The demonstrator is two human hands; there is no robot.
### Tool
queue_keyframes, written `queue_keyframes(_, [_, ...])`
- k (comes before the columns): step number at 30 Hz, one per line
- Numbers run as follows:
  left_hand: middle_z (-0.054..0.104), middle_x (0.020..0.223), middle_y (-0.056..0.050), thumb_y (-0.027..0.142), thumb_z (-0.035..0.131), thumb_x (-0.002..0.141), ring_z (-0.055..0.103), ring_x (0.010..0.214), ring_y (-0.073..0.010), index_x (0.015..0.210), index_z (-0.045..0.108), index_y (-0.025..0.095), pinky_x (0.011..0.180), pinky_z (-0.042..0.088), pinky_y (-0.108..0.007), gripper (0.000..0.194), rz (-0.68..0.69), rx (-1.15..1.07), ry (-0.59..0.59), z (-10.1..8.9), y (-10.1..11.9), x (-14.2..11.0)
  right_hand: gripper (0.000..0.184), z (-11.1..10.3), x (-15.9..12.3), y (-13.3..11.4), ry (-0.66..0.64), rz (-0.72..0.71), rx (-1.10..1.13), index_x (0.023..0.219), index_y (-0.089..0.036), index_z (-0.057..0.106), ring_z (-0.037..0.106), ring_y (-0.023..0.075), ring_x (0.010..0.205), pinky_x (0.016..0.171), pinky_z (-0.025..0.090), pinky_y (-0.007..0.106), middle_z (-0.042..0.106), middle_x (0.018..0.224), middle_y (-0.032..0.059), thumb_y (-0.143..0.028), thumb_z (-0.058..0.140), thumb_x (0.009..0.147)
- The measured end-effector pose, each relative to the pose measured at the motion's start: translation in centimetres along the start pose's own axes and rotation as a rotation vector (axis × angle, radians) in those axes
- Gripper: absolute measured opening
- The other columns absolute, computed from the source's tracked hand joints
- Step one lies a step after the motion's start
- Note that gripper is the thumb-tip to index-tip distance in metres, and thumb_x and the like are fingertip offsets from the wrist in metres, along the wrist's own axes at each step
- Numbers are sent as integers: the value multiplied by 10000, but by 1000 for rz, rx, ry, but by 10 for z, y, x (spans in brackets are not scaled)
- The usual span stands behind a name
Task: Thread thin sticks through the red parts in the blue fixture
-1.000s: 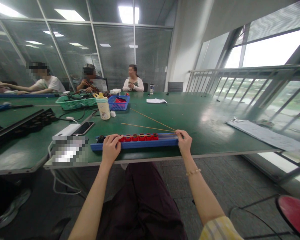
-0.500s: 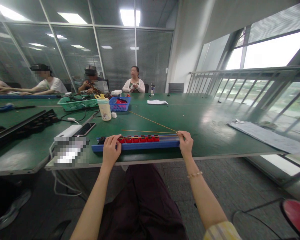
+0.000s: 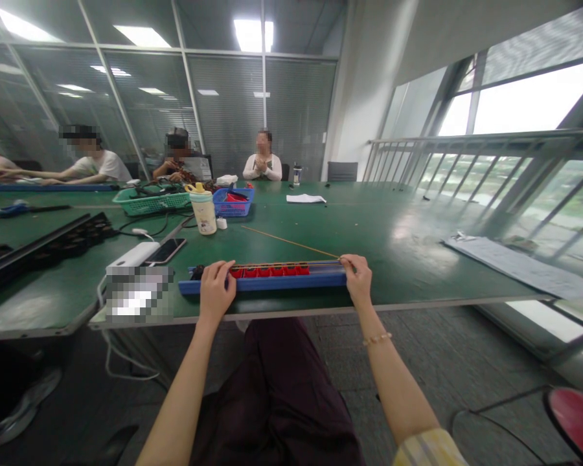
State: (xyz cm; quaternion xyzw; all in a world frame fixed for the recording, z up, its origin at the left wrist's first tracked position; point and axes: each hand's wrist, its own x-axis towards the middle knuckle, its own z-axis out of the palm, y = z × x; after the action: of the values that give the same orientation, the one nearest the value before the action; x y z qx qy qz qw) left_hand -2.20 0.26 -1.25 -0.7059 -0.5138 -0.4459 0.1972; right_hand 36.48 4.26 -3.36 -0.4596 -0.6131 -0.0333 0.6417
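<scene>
A long blue trough (image 3: 291, 283) lies along the near table edge, with a row of red blocks (image 3: 272, 270) and a black piece (image 3: 197, 273) at its left end. My left hand (image 3: 217, 285) is closed over the trough's left part, beside the first red block; its fingertips partly hide what is under them. At the right end, my right hand (image 3: 358, 278) pinches a thin yellow strand (image 3: 291, 242). One length of it slants away to the back left over the table; another runs along the trough above the blocks.
A yellow-lidded cup (image 3: 203, 212), a blue basket (image 3: 232, 202) and a green basket (image 3: 150, 199) stand behind. Left lie a phone (image 3: 166, 251), a white power bank (image 3: 132, 256) and a dark rail (image 3: 43, 243). A clipboard (image 3: 505, 262) lies right. Several people sit across.
My right hand has shifted slightly left and toward me. The nearer strand length has dropped from behind the trough to along it, and the slanting length's far end has drawn closer. My left hand stays put.
</scene>
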Motion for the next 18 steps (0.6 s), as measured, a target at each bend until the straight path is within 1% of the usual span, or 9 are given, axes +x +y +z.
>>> queue_keyframes(6, [639,1115,-85,192,478,881,558,1048,-242,1114,666,213,980,433,-419,301,30,7,17,0,1,0,330,1,0,-1,-4,-27,9,820,-219,714,621,232,900,879,460,394,730,858,67,-460,523,940])
queue_keyframes(15, [684,1109,-68,183,479,884,553,1047,-248,1091,670,209,977,421,-417,283,21,9,12,0,1,1,297,1,0,-2,1,0,43,858,-221,729,626,229,933,901,461,396,735,903,65,-438,541,936])
queue_keyframes(18, [684,1108,-72,182,474,884,559,1045,-248,1089,670,205,971,421,-416,284,19,5,9,0,1,2,291,1,-1,-1,22,17,69,873,-220,733,630,225,948,916,466,396,734,922,67,-426,539,938])
